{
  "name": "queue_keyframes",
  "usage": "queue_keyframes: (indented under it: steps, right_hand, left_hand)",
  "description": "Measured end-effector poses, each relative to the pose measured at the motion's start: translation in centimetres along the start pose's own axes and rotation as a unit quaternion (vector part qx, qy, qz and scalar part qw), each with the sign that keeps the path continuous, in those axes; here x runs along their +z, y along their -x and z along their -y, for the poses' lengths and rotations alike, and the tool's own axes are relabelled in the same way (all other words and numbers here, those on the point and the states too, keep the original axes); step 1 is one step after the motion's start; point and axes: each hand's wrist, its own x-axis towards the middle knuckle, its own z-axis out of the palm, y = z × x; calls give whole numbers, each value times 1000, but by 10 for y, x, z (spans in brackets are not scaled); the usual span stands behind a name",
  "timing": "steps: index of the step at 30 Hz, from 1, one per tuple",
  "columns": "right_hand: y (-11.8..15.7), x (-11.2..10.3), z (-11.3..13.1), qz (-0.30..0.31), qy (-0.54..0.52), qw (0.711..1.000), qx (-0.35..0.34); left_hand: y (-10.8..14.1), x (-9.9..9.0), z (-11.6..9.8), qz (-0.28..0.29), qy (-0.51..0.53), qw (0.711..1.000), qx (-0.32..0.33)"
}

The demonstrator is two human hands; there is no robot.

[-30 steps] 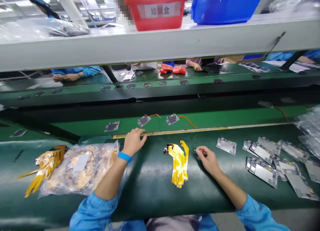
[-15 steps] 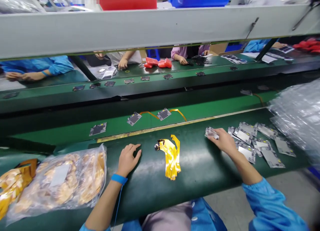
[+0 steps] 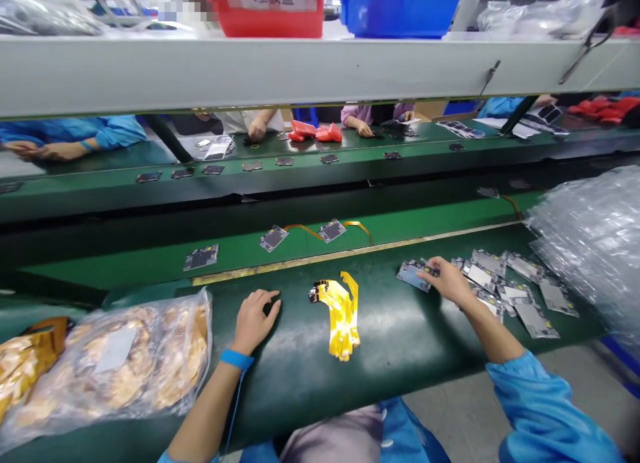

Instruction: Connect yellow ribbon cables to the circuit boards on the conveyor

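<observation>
A white shelf (image 3: pixel 300 73) is spanning the workshop above the green bench (image 3: pixel 395 346), and a red bin (image 3: pixel 274 19) and a blue bin (image 3: pixel 400 9) are standing on it. Behind the bench, a green strip (image 3: pixel 425 231) is running crosswise and carrying several boards: one dark board (image 3: pixel 202 257) is lying toward the left, while two boards with thin orange cables, a left one (image 3: pixel 273 238) and a right one (image 3: pixel 333 231), are lying closer to the middle. Beyond, other people in blue, pink and pale sleeves are sitting at a farther work surface.

The hands are staying well apart from each other. The right hand (image 3: pixel 447 279) is pinching the right end of a circuit board (image 3: pixel 413 276), which is showing a flat, bluish-grey face just above or on the bench; the exact contact is hard to tell. Just right of that hand, a loose pile of circuit boards (image 3: pixel 533 316) is spreading out, partly overlapping, with clear plastic packaging (image 3: pixel 595 243) bulging beyond it.

The left hand (image 3: pixel 254 319) is resting on the bench, fingers slightly spread and holding nothing visible, with a blue band (image 3: pixel 237 359) circling its wrist. Between the hands, a bundle of yellow flex cables (image 3: pixel 341 319) is lying fanned out, dark connectors gathering at its upper left. On the left, a clear bag (image 3: pixel 150 363) of coppery parts is lying beside loose orange cables (image 3: pixel 25 363).
</observation>
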Motion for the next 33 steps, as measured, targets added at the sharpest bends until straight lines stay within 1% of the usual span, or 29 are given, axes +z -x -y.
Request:
queue_keyframes:
  steps: [2, 4, 6, 8, 10, 12, 14, 15, 17, 18, 19, 21, 23, 26, 29, 33]
  right_hand:
    - [5, 6, 16, -4, -122, 991, -48]
    - [12, 12, 42, 23, -215, 973, -76]
    - [22, 21, 76, 67, -276, 954, -98]
    - [37, 35, 113, 137, -324, 929, -115]
    - [54, 54, 147, 219, -353, 900, -132]
    - [71, 76, 176, 279, -370, 873, -155]
    - [86, 97, 196, 326, -378, 851, -164]
    - [91, 106, 203, 337, -384, 844, -161]
    - [98, 116, 211, 359, -386, 834, -165]
    - [99, 118, 212, 362, -374, 835, -176]
    - [97, 117, 211, 357, -350, 844, -192]
    - [87, 108, 206, 322, -263, 880, -230]
    - [69, 94, 197, 266, -155, 919, -248]
    - [41, 75, 182, 199, -39, 949, -243]
    - [20, 65, 170, 162, 49, 960, -224]
    - [11, 63, 167, 150, 104, 958, -223]
  left_hand:
    - [2, -4, -8, -14, 29, 999, -7]
    - [6, -9, -22, -37, 55, 998, 3]
    - [11, -17, -41, -59, 62, 996, 31]
    - [17, -25, -62, -64, 51, 995, 64]
    - [23, -33, -81, -41, 25, 994, 100]
    - [30, -38, -94, 4, -6, 990, 142]
    - [37, -41, -98, 48, -36, 984, 169]
    - [41, -42, -98, 64, -50, 981, 173]
    - [51, -43, -92, 80, -73, 980, 169]
    - [57, -43, -87, 83, -81, 980, 163]
    - [64, -43, -81, 85, -85, 980, 156]
    - [77, -43, -70, 87, -88, 983, 135]
    - [90, -42, -59, 85, -85, 987, 103]
    - [103, -40, -50, 79, -80, 992, 56]
    - [106, -39, -49, 75, -72, 994, 35]
    - [104, -37, -54, 73, -64, 995, 21]
